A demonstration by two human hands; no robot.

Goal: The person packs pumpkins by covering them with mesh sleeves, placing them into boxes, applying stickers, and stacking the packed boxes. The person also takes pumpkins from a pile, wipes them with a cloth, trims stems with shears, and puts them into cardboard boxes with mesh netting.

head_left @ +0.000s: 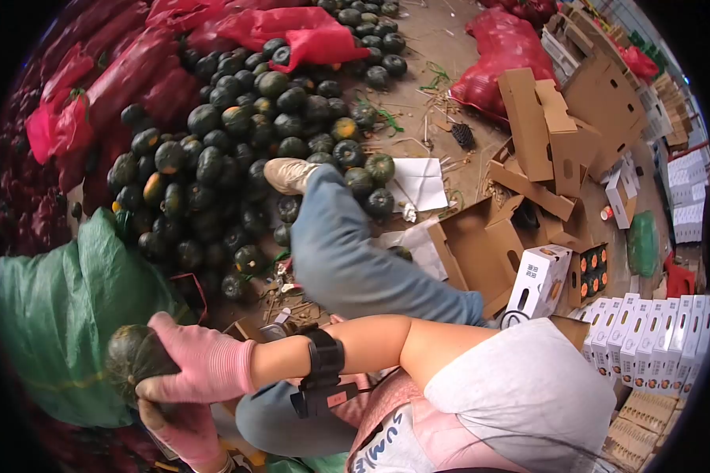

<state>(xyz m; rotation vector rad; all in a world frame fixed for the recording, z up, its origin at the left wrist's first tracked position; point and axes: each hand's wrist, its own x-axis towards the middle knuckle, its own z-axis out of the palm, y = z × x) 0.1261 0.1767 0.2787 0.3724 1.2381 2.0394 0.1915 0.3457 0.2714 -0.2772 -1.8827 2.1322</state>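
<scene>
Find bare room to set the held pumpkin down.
Best: straw-littered floor, bordered by pumpkin pile, red sack and cardboard boxes. Smaller: white sheet beside the pile. Crowded: the boxes, and around the held pumpkin, green sack alongside.

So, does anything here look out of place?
Yes: the brown cardboard boxes lie tilted and jumbled, which looks odd against the tidy row of white printed cartons. A flat white sheet also lies on the floor by the dark green pumpkins.

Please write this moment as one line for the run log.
right hand: gloved, on dark green squash | left hand: gloved, on same squash | nearby: green sack | floor: squash heap
</scene>
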